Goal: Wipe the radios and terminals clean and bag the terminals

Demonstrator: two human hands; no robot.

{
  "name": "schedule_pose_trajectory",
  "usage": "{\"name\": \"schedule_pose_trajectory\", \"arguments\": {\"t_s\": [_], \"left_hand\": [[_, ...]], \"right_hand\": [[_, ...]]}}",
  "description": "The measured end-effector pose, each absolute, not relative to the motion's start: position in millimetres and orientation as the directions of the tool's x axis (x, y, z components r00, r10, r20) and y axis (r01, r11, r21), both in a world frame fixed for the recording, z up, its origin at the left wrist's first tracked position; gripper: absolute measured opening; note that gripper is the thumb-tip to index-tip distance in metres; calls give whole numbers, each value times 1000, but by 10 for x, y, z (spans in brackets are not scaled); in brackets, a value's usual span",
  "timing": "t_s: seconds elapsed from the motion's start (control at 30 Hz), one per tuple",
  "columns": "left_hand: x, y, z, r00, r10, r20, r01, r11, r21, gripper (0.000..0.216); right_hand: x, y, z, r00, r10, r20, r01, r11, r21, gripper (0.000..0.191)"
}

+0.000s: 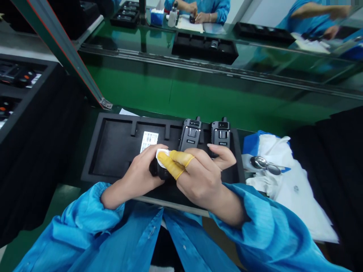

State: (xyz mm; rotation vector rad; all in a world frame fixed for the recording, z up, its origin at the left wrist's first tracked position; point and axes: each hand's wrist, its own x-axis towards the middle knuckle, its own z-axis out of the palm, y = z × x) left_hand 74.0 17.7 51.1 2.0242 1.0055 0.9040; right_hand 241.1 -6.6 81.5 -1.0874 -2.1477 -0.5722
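Note:
My left hand (143, 168) is wrapped round a black handheld device (162, 174), mostly hidden by my fingers. Over its upper end, my right hand (201, 173) presses a small white cloth (161, 158) with two fingers in yellow finger cots. Just beyond my hands lies a black foam tray (99, 145) with compartments. Two walkie-talkies, one in the middle (190, 135) and one at the right (220, 133), rest in it with their backs up. A white label sheet (149, 140) lies in the tray near my left fingertips.
At right are a blue box (251, 144), white cloths (295, 185) and a magnifier-like round metal piece (258, 162). A metal frame post (85, 75) rises at left, beside stacked black trays (36, 83). Across a glass barrier, co-workers in blue sleeves (222, 9) handle items near another foam tray (204, 47).

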Motion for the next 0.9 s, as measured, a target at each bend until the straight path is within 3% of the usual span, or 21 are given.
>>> {"name": "schedule_pose_trajectory", "arguments": {"t_s": [0.33, 0.67, 0.8, 0.9], "left_hand": [[816, 173, 559, 452, 856, 252, 381, -441, 813, 51], [811, 132, 553, 421, 877, 229, 471, -428, 772, 54], [785, 201, 634, 419, 883, 212, 515, -424, 745, 55], [776, 432, 732, 333, 931, 152, 609, -335, 719, 68]], "right_hand": [[2378, -178, 770, -327, 578, 748, 908, 413, 78, 37], [2486, -221, 638, -268, 615, 742, 925, 380, 19, 31], [2876, -259, 504, -164, 692, 703, 963, 266, -36, 24], [3383, -303, 313, -20, 727, 686, 979, 153, -135, 18]]}}
